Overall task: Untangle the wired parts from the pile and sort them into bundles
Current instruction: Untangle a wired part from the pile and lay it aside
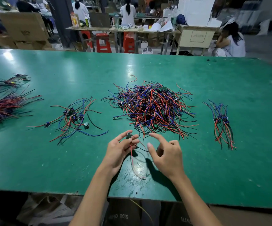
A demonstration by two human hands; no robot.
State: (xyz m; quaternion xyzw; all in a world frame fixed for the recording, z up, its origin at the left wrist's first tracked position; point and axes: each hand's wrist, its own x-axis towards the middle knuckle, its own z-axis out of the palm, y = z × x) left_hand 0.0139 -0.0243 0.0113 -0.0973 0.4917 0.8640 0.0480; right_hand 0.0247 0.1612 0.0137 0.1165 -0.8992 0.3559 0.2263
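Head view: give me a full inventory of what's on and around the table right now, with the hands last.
Table: one, green, fills the foreground.
Main pile: one tangled heap, red, blue and black wires, table centre.
Right bundle: one, red, blue and black, right of the pile.
Loose group: one, same colours, left of the pile.
Far-left bundles: at least two, at the left edge.
Stray wire: one, red, behind the pile.
Held part: one, dark, red and black leads hanging.
Stools: several, red, beyond the table.
Left hand: holds the part.
Right hand: fingers spread; whether it pinches a lead is unclear.
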